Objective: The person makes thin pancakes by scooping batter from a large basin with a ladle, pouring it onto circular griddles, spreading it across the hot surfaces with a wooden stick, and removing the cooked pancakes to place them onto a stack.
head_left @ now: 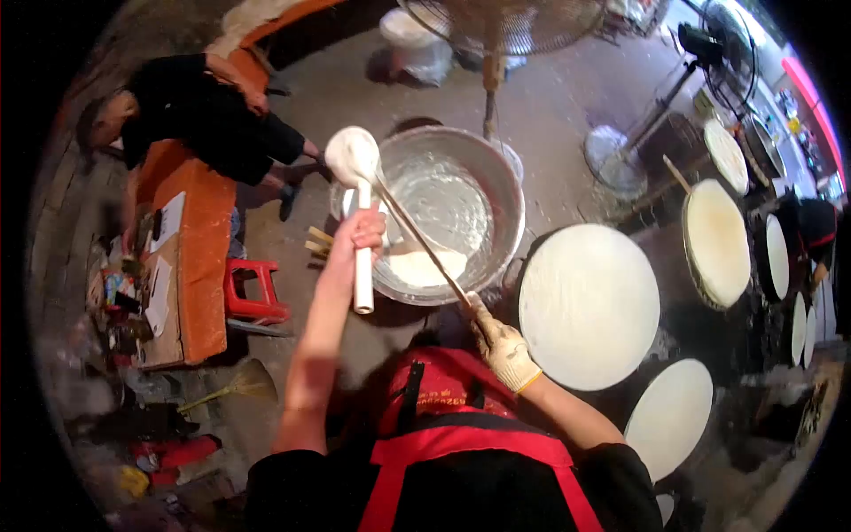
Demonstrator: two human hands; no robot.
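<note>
My bare left hand (362,232) is closed around the white tube handle of a ladle (352,152), its bowl coated with pale batter. The ladle is over the left rim of a large metal basin (512,213). Pale batter (427,266) lies in the basin's near side, and smears cover its wall. In a knit glove, my right hand (503,344) grips the lower end of a long thin wooden stick (425,244). The stick slants across the basin to beside the ladle's bowl; whether they touch I cannot tell. Right of the glove lies a round, batter-pale griddle (589,306).
More round pale griddles (671,417) line the right, one with a stick-handled pale disc (716,244). Standing fans (700,44) are at the back. On the left, a person in black (199,115) sits by an orange table (204,275), near a red stool (255,291) and a broom (253,379).
</note>
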